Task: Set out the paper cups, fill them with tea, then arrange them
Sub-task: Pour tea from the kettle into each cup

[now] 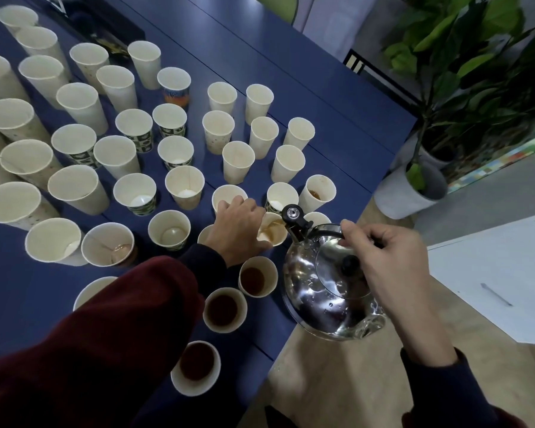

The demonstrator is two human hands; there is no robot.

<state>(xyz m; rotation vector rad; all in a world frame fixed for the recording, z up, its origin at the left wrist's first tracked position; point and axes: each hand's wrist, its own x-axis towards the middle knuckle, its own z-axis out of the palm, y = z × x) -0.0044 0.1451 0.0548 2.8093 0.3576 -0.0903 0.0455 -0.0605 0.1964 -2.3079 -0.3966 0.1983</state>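
Note:
Many paper cups stand on the blue table (306,88). My right hand (386,267) grips the handle of a shiny steel kettle (325,288), tilted with its spout over a tilted paper cup (274,231) that has brown tea in it. My left hand (238,227) holds that cup by its side. Three cups near me hold dark tea: one (257,281), another (224,310) and the nearest (196,367). A cup at the table's right edge (317,193) has a little tea. Most other cups, such as this one (184,186), look empty.
A potted plant (464,88) in a grey pot (411,193) stands on the floor to the right. A white cabinet top (491,279) lies at the right. The table's edge runs diagonally just under the kettle. A dark box (105,23) sits at the table's far side.

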